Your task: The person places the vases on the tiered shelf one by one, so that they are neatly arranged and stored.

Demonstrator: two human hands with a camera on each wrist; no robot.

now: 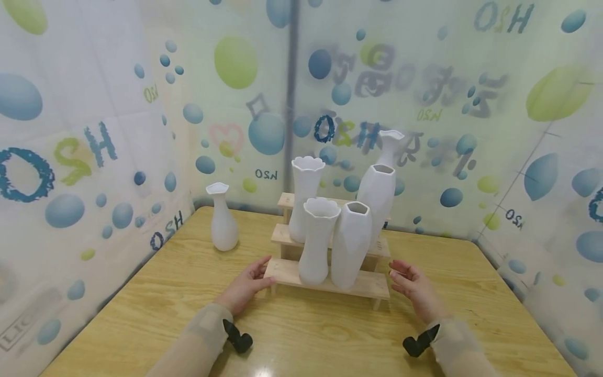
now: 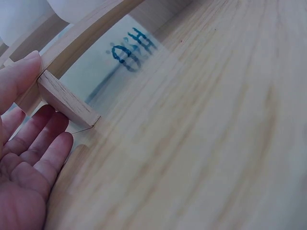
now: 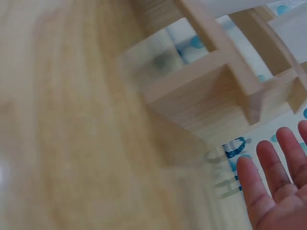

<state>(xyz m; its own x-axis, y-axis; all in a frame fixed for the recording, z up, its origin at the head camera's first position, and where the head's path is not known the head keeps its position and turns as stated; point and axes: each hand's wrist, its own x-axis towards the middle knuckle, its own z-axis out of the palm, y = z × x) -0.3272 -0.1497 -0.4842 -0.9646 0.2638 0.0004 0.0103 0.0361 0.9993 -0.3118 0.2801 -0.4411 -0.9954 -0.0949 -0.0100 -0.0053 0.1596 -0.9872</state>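
A three-step wooden display stand (image 1: 286,270) bears several white vases. On its lowest step are a scalloped-rim vase (image 1: 314,246) and a faceted vase (image 1: 349,248). Behind them stand another scalloped vase (image 1: 303,193) and another faceted vase (image 1: 378,188). A narrow-necked vase (image 1: 390,146) rises at the back right, its lower part hidden. My left hand (image 1: 245,287) grips the left end of the lowest step; in the left wrist view its thumb lies at the board corner, its fingers by the leg (image 2: 67,100). Beyond the stand's right end, my right hand (image 1: 416,290) is apart from it, fingers loosely bent.
A second narrow-necked white vase (image 1: 224,225) stands on the wooden table (image 1: 320,340), left of the stand. Printed curtains (image 1: 235,125) with blue and green spots enclose the table at the back and sides.
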